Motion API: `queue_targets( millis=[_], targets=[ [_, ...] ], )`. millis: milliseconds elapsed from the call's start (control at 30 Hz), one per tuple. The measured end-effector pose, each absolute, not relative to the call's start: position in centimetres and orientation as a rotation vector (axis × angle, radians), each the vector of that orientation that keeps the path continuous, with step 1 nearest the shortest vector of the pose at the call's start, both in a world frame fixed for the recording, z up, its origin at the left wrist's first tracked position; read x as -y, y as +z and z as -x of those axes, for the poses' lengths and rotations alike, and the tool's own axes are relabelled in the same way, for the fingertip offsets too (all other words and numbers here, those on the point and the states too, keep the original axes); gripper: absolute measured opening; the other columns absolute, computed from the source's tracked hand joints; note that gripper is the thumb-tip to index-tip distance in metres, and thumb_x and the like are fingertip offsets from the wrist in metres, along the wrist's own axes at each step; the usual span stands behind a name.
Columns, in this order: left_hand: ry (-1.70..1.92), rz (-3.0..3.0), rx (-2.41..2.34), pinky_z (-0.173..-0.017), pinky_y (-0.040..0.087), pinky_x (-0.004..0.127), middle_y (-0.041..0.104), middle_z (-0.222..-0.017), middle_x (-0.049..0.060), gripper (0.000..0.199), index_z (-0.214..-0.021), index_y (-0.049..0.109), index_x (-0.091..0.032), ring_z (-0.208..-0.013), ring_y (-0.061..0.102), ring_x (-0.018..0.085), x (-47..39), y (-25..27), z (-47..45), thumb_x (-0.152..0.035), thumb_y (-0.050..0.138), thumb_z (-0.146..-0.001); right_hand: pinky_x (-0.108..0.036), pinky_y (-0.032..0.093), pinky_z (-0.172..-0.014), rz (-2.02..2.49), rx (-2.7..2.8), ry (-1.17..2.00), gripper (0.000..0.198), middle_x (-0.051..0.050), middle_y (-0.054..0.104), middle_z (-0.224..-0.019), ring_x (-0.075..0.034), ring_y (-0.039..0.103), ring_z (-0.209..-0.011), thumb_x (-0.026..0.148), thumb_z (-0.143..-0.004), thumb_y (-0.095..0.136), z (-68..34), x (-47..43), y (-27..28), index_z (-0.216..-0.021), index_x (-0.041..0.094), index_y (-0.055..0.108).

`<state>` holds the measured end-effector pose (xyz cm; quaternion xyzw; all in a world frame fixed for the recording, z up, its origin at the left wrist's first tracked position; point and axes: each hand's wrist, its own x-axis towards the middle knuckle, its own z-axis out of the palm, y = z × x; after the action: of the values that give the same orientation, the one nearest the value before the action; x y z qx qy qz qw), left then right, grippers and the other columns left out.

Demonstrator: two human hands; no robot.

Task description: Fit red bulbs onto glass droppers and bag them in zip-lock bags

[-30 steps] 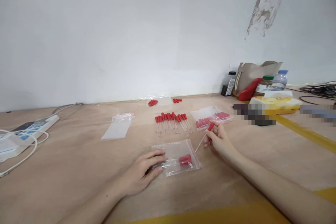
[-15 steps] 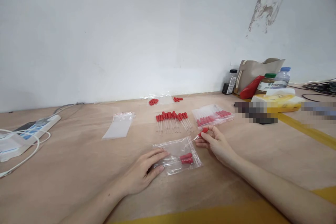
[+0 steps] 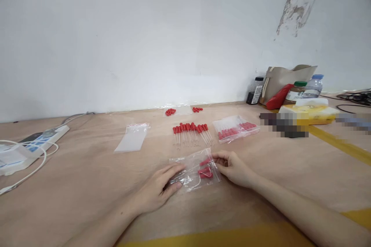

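Note:
My left hand holds the left end of a clear zip bag down on the table, fingers on its top and thumb at the lower edge. Inside the bag, at its right end, are red-bulbed droppers. One more dropper lies in the bag's mouth, its red bulb toward the right. My right hand is closed at that mouth, fingertips at the bulb's end; the exact grip is partly hidden. Beyond the bag lies a row of several droppers with glass stems.
A filled bag of droppers lies right of the row, a white zip bag left. Loose red bulbs lie near the wall. A power strip with cables is far left; tissues, bottles and a grey bag stand right.
My right hand has moved left and down, sliding the dropper into the bag so that its bulb now lies at the bag's mouth. My left hand has stayed on the bag.

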<state>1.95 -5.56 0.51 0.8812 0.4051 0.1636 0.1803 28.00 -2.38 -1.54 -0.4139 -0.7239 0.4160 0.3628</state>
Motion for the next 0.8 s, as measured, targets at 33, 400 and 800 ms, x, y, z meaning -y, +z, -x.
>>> queue_targets(
  millis=[33,400,800],
  targets=[
    [0.463,-2.489,-1.144,-0.097,0.036,0.036,0.045,-0.129,0.003,0.04,-0.128,0.038,-0.028,-0.115,0.044,0.02,5.6,0.5,-2.0,-0.032,0.041,-0.088,-0.021,0.042,-0.051,1.04,1.865,1.115,0.025,-0.001,0.06,-0.065,-0.011,0.051,-0.055,0.026,-0.075,0.05,-28.0,2.5,-1.4,-0.093,0.017,0.064],
    [0.469,-2.494,-1.096,-0.098,0.035,0.037,0.044,-0.13,0.002,0.034,-0.123,0.046,-0.029,-0.117,0.042,0.019,5.2,0.2,-1.9,-0.029,0.04,-0.089,-0.022,0.04,-0.054,1.319,1.946,0.597,0.014,-0.003,0.06,-0.069,-0.011,0.053,-0.059,0.023,-0.071,0.052,-29.7,-0.3,-0.9,-0.076,0.014,0.062],
    [0.47,-2.491,-1.083,-0.098,0.036,0.037,0.044,-0.13,0.002,0.033,-0.121,0.047,-0.028,-0.116,0.043,0.019,5.0,0.2,-1.8,-0.03,0.04,-0.089,-0.025,0.042,-0.052,2.02,1.818,0.459,0.018,-0.018,0.064,-0.074,-0.026,0.062,-0.071,0.011,-0.057,0.061,-25.8,-10.5,1.7,-0.075,0.007,0.063]
  ],
)
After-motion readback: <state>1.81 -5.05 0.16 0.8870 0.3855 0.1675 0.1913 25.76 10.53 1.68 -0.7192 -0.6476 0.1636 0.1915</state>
